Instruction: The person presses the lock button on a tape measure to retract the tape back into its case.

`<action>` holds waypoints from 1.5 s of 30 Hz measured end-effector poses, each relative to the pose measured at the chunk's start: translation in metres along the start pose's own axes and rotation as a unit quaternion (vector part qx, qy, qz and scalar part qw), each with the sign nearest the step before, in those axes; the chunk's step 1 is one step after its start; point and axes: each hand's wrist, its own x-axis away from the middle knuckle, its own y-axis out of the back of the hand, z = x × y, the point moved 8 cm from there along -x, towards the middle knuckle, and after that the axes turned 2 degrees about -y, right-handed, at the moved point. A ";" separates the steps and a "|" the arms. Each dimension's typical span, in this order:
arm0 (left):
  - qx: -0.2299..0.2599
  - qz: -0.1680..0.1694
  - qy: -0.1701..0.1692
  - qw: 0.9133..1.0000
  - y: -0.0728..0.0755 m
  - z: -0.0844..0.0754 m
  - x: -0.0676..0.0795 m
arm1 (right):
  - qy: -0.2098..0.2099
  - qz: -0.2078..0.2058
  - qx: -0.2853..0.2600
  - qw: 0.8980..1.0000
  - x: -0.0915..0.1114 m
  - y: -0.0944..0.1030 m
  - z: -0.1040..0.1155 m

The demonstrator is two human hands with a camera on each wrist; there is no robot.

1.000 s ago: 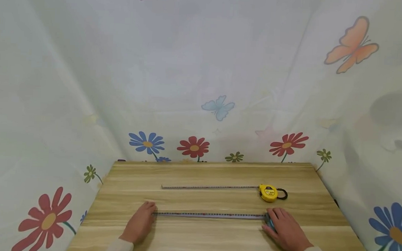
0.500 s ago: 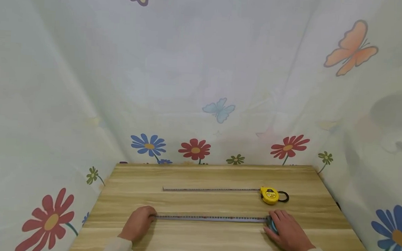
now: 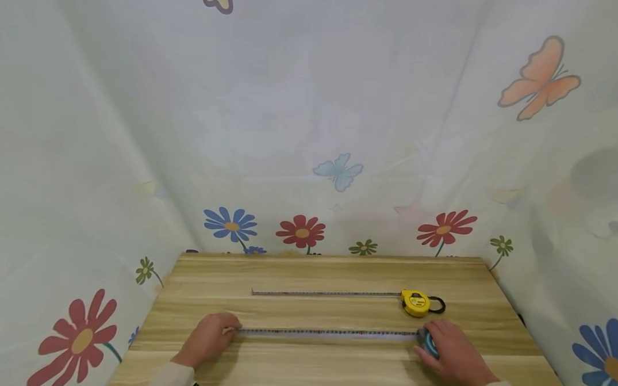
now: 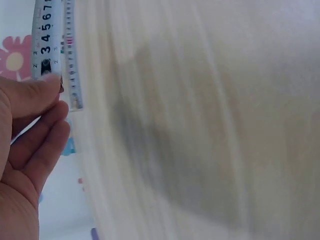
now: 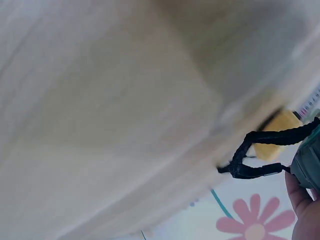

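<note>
In the head view a teal-blue tape measure [image 3: 429, 342] sits in my right hand [image 3: 457, 358], with thumb and fingers around its case. Its pulled-out blade [image 3: 329, 332] runs straight across to my left hand [image 3: 208, 339]. My left thumb and finger pinch the blade's end, and the low numbers of this blade [image 4: 46, 37] show close up in the left wrist view. Both hands hover slightly above the wooden table. A black wrist strap [image 5: 245, 150] hangs from the grey-teal case [image 5: 307, 165] in the right wrist view.
A yellow tape measure [image 3: 416, 303] with a black strap lies farther back on the wooden table [image 3: 336, 275]. Its own blade [image 3: 325, 294] is extended leftward, roughly parallel to the held one. White curtains with printed flowers and butterflies [image 3: 338, 171] surround the table.
Both hands have risen slightly with the blade. My right hand has shifted right with the teal-blue tape measure. The view has tilted up a little; the yellow tape measure stays put.
</note>
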 end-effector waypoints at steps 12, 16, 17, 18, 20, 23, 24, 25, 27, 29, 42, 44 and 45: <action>0.077 -0.007 0.012 0.997 0.038 -0.010 -0.017 | 0.015 -0.049 -0.008 0.999 -0.002 0.052 0.001; 0.120 -0.034 -0.005 0.992 0.056 -0.018 -0.021 | 0.017 -0.059 -0.011 0.998 -0.003 0.074 0.003; 0.128 -0.041 -0.007 0.991 0.061 -0.019 -0.021 | 0.019 -0.061 -0.011 0.998 -0.003 0.079 0.005; 0.135 -0.049 -0.009 0.990 0.065 -0.020 -0.020 | 0.024 -0.066 -0.009 0.998 -0.004 0.084 0.006; 0.147 -0.064 -0.010 0.987 0.074 -0.021 -0.018 | 0.033 -0.073 -0.009 0.997 -0.006 0.094 0.010; 0.160 -0.083 -0.007 0.984 0.085 -0.020 -0.014 | 0.047 -0.086 -0.004 0.995 -0.008 0.108 0.017; 0.163 -0.088 -0.005 0.983 0.088 -0.020 -0.013 | 0.050 -0.090 -0.002 0.995 -0.009 0.113 0.019; 0.167 -0.092 -0.004 0.982 0.090 -0.020 -0.013 | 0.052 -0.090 -0.002 0.995 -0.009 0.116 0.021; 0.176 -0.097 0.004 0.980 0.094 -0.018 -0.011 | 0.055 -0.091 0.001 0.994 -0.009 0.124 0.024; 0.186 -0.100 0.013 0.977 0.097 -0.017 -0.009 | 0.057 -0.089 0.004 0.994 -0.009 0.130 0.029; 0.230 -0.101 0.073 0.965 0.103 -0.008 -0.002 | 0.064 -0.092 0.022 0.993 -0.004 0.149 0.042; 0.231 -0.103 0.075 0.965 0.104 -0.008 -0.002 | 0.062 -0.090 0.022 0.994 -0.004 0.150 0.042; 0.232 -0.103 0.076 0.964 0.104 -0.008 -0.002 | 0.061 -0.089 0.021 0.994 -0.003 0.151 0.043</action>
